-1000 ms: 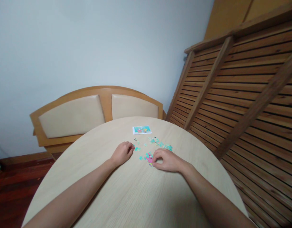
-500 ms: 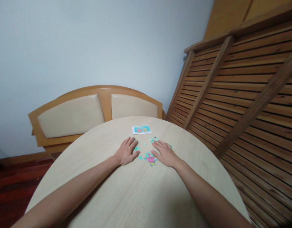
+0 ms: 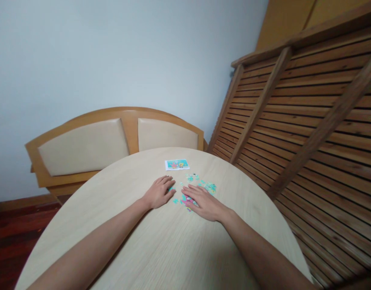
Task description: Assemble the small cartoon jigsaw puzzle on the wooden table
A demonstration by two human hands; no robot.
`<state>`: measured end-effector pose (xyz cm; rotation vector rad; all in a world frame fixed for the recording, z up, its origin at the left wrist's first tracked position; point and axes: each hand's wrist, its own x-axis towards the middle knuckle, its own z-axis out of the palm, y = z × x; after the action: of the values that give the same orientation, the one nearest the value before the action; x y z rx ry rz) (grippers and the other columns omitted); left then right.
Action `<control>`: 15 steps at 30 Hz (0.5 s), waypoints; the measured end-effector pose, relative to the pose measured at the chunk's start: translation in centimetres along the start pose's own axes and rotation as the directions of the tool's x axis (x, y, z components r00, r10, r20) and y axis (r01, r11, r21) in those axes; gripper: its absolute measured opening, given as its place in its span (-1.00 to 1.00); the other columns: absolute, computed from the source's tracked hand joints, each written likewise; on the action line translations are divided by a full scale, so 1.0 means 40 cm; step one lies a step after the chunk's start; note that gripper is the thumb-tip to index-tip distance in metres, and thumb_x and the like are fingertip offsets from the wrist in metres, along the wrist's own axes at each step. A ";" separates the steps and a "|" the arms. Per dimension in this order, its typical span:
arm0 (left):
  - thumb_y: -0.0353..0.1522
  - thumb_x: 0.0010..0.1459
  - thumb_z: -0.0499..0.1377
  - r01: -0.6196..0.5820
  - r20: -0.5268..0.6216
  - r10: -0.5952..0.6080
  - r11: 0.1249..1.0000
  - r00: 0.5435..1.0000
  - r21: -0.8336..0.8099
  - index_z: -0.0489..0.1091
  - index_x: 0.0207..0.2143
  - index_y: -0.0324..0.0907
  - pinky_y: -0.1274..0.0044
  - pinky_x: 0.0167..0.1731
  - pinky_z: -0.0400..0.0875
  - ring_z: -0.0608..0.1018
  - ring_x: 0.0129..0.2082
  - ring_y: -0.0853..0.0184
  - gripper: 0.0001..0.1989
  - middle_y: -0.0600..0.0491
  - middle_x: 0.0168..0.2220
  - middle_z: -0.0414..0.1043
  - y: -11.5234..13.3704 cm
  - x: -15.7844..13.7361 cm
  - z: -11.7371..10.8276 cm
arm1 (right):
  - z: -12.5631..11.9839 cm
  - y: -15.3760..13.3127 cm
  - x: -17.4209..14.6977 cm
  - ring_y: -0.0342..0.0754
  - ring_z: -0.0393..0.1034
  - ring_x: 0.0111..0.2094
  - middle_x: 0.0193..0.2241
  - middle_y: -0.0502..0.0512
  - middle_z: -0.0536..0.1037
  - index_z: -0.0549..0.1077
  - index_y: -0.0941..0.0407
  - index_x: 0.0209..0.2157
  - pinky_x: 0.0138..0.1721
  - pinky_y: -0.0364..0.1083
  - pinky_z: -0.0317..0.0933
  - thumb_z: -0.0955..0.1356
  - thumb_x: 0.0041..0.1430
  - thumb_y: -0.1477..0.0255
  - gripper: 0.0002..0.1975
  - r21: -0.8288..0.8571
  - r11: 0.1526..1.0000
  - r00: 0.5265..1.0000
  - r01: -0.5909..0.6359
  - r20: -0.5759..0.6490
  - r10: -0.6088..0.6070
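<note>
My left hand [image 3: 159, 192] rests on the table with its fingers stretched out, beside a few loose teal jigsaw pieces [image 3: 175, 200]. Over the partly joined jigsaw puzzle [image 3: 185, 199], which shows a pink cartoon figure, lies my right hand [image 3: 202, 201], fingers extended and nothing gripped. It covers much of the puzzle. A pile of teal and yellow jigsaw pieces [image 3: 210, 187] sits just beyond the right hand. More scattered pieces [image 3: 191, 177] lie farther up. Behind them is a picture card [image 3: 177, 164] with a pink and a yellow figure on teal.
The pale round wooden table [image 3: 161, 249] fills the foreground. Behind its far edge stands a wooden headboard [image 3: 129, 133] with cream padded panels, against a white wall. A slatted wooden panel [image 3: 294, 121] leans along the right side.
My right hand has slid left and toward me, from beside the pink figure to over it, uncovering the pile of pieces on the right. My left hand has barely moved. The view has shifted slightly.
</note>
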<state>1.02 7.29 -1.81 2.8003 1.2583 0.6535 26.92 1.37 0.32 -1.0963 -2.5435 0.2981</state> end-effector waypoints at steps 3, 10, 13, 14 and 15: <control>-0.24 0.36 0.04 -0.033 -0.018 0.032 0.999 0.999 -0.011 0.39 0.09 -0.21 0.28 0.26 0.18 0.36 0.20 0.14 -0.64 -0.14 0.16 0.37 0.020 0.000 -0.006 | -0.015 0.043 -0.010 0.08 0.20 0.25 0.22 0.17 0.39 0.30 0.06 0.24 0.28 0.13 0.02 0.24 0.36 0.35 -0.55 -0.054 0.997 0.991 -0.056 -0.126 0.049; -0.22 0.37 0.03 -0.297 0.015 0.301 0.946 0.954 -0.128 0.30 0.21 -0.10 0.27 0.20 0.22 0.37 0.18 0.13 -0.59 -0.08 0.16 0.38 0.111 -0.013 -0.043 | -0.059 0.210 -0.072 0.09 0.42 0.00 -0.05 0.21 0.58 0.54 0.13 -0.05 0.10 0.07 0.23 0.29 0.27 0.38 -0.72 -0.046 0.964 0.943 -0.261 -0.228 0.245; -0.25 0.36 0.04 -0.462 0.042 0.476 0.869 0.878 -0.177 0.35 0.17 -0.07 0.25 0.19 0.21 0.41 0.14 0.13 -0.63 -0.07 0.13 0.41 0.125 -0.015 -0.051 | -0.063 0.239 -0.081 0.08 0.47 -0.06 -0.12 0.16 0.62 0.59 0.11 -0.17 0.06 0.05 0.27 0.31 0.25 0.39 -0.77 -0.005 0.966 0.939 -0.258 -0.237 0.249; -0.26 0.36 0.05 -0.490 0.047 0.506 0.852 0.861 -0.186 0.37 0.15 -0.07 0.25 0.18 0.21 0.43 0.12 0.13 -0.64 -0.07 0.12 0.43 0.126 -0.015 -0.053 | -0.064 0.243 -0.082 0.08 0.48 -0.07 -0.13 0.16 0.63 0.60 0.10 -0.19 0.05 0.04 0.28 0.31 0.24 0.40 -0.77 0.011 0.965 0.936 -0.263 -0.239 0.258; -0.27 0.35 0.05 -0.505 0.050 0.523 0.841 0.851 -0.194 0.38 0.13 -0.07 0.25 0.18 0.21 0.44 0.11 0.14 -0.65 -0.07 0.11 0.44 0.125 -0.015 -0.054 | -0.065 0.245 -0.083 0.08 0.49 -0.07 -0.14 0.15 0.63 0.61 0.10 -0.20 0.04 0.04 0.29 0.31 0.23 0.41 -0.78 0.028 0.962 0.932 -0.272 -0.240 0.271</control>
<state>3.43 3.10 0.80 2.9735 0.3871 0.5805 36.54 5.72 -1.31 -1.3981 -2.1821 0.2112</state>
